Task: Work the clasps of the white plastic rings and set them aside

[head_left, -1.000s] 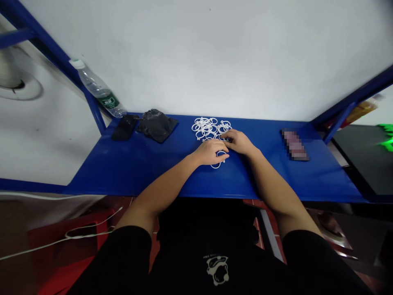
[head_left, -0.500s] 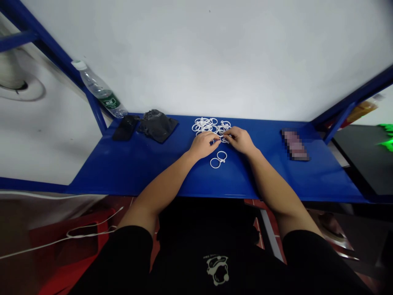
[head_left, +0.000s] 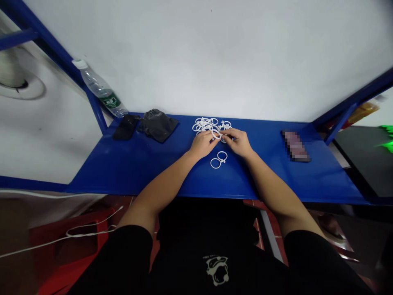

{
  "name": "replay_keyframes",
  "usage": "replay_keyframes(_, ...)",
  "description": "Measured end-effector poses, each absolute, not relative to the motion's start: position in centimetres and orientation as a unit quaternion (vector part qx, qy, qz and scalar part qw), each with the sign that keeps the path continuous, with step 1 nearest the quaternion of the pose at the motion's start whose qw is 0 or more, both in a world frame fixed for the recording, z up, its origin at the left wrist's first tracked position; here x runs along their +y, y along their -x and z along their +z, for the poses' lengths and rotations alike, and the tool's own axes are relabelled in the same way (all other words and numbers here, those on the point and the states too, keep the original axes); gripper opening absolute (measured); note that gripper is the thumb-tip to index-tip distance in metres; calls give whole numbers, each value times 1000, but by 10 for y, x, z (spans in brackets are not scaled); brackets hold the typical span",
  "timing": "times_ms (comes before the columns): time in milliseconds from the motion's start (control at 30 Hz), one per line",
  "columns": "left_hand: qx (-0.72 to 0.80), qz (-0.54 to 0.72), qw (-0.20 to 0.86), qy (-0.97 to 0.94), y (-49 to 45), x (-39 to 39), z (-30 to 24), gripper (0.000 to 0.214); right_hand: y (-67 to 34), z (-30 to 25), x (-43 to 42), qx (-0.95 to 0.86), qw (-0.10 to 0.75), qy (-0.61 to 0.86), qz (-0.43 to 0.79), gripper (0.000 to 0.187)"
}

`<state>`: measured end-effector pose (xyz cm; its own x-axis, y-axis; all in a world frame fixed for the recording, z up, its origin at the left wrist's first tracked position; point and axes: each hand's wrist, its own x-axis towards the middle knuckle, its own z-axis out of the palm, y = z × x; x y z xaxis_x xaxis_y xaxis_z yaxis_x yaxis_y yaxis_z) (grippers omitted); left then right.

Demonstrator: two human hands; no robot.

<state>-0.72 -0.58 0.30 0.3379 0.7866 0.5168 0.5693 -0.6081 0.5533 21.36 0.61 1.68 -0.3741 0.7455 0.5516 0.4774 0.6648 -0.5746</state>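
My left hand (head_left: pixel 201 145) and my right hand (head_left: pixel 238 141) meet over the blue shelf, fingers closed. Between their fingertips is a thin white ring (head_left: pixel 216 134), tilted up and gripped from both sides. Right behind the hands lies a pile of similar white rings (head_left: pixel 204 123), some with small tabs or knobs. A smaller group of rings (head_left: pixel 226 124) is partly hidden by my right hand. Nearer to me, a pair of white rings (head_left: pixel 219 160) lies flat, touching at a small white piece.
A dark drawstring pouch (head_left: pixel 158 125) and a black flat object (head_left: pixel 125 128) lie on the blue shelf (head_left: pixel 123 172) at left, by a leaning plastic bottle (head_left: pixel 102 92). A pixelated flat object (head_left: pixel 295 145) is at right. Blue posts and a white wall bound the shelf.
A white ring now shows raised between my hands, where only fingertips over the rings were visible. My right hand has shifted slightly left. The pair of rings in front stays put.
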Motion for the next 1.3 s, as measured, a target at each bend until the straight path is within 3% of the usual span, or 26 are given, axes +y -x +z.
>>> replay_keyframes(300,412,421,138,-796,8,-4,1,7,-215,19,6,-823,392,378,165,23)
replay_keyframes(633,389,452,112,-795,7,-1,-3,8,-218,20,6,-833,377,373,156,33)
replay_keyframes(1300,391,432,135,-802,8,-3,-2,7,-217,24,3,-832,355,388,177,26)
